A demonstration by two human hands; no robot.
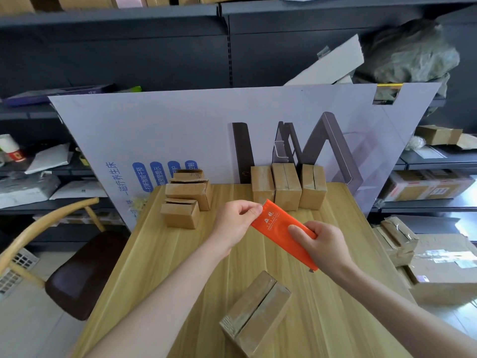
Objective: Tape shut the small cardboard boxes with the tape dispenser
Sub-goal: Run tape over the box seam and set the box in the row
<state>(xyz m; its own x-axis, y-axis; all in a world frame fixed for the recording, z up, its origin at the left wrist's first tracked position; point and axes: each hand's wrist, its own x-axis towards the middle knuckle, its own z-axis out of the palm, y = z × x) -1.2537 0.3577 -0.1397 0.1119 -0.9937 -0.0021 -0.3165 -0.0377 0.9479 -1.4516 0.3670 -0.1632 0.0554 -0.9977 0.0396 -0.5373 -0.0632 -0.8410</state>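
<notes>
Head view: left hand (236, 220) is pinching one end of the tape dispenser (277, 224), right hand (324, 245) gripping its middle; gaping flaps on the box (255, 313) are probably risking crooked tape.

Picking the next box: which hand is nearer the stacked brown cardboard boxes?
Left. The left hand is just right of the stacked brown cardboard boxes; the right hand is farther right.
</notes>
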